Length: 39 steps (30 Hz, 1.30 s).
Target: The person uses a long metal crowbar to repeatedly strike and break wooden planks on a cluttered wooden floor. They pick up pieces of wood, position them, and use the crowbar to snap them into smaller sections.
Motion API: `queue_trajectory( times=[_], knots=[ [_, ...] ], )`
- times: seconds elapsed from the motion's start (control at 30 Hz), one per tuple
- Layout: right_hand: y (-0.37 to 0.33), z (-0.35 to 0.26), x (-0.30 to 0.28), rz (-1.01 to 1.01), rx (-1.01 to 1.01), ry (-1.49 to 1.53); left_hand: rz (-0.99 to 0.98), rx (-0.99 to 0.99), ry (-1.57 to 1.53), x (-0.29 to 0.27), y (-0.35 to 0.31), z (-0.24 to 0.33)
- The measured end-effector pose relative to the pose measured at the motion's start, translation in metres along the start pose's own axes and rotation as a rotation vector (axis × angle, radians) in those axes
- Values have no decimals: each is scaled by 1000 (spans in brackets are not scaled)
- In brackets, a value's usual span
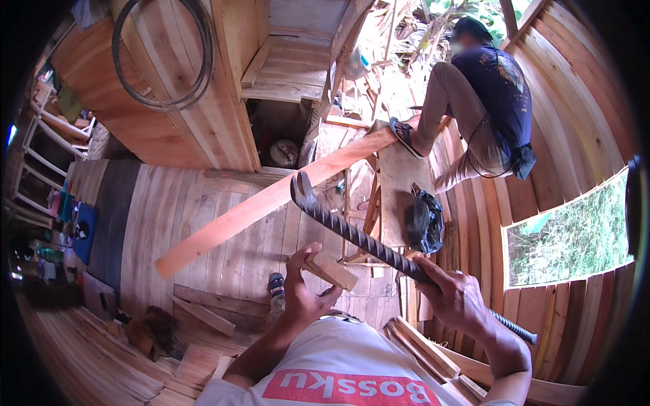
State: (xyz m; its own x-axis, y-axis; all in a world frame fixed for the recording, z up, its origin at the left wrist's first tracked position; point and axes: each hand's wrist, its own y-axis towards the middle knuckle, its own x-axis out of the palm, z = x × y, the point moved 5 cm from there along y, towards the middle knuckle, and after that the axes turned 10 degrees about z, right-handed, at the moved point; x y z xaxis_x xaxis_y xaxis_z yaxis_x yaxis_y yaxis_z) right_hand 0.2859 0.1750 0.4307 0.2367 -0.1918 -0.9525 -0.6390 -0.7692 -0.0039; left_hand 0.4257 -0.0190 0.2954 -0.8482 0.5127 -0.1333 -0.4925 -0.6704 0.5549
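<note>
— Block of pale wood (330, 272) in the left hand (303, 287), the thumb and fingers clamped on it. It is held up just in front of the wearer's white shirt (325, 344).

— And the right hand (452, 291)?

— It is wrapped around a ribbed steel pry bar (352, 233). The bar slants from lower right to upper left, its bent, flattened end uppermost and its tail running out beyond the wrist.

— Does that bent end touch anything?

— It overlaps the lower edge of a long plank (237, 222) from this view; I cannot tell whether they touch. The plank slopes up to the right over a board floor (196, 210), and its far end lies under the sandalled foot (408, 139) of a co-worker (497, 101) in a dark T-shirt and light trousers.

— What is close to the co-worker?

— A narrow wooden counter (399, 189), with a black plastic bag (426, 220) at its near end. To the right, a window opening (569, 233) in the timber wall (569, 88) shows greenery.

— And to the upper left?

— A dark looped coil (209, 54) against a wooden panel (159, 68).
</note>
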Motion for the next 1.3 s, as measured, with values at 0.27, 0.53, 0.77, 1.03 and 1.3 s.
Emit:
queue_trajectory(
  times=[0.27, 0.53, 0.77, 1.03, 1.3],
  knots=[
    [0, -15, -21, 120, -46, 279, -43, -83, -19, 7, 8, -5],
    [3, -2, 15, 41, -100, 103, -72, -68, -30, 10, 9, -9],
    [1, -10, -5, 70, -102, 97, -61, -111, -71, 10, 8, -18],
    [-2, -17, -9, 127, -141, 223, -84, -60, 30, 10, 7, -23],
    [-5, -11, -19, 246, -134, 240, -112, -56, -41, 14, 11, -10]
  ],
)
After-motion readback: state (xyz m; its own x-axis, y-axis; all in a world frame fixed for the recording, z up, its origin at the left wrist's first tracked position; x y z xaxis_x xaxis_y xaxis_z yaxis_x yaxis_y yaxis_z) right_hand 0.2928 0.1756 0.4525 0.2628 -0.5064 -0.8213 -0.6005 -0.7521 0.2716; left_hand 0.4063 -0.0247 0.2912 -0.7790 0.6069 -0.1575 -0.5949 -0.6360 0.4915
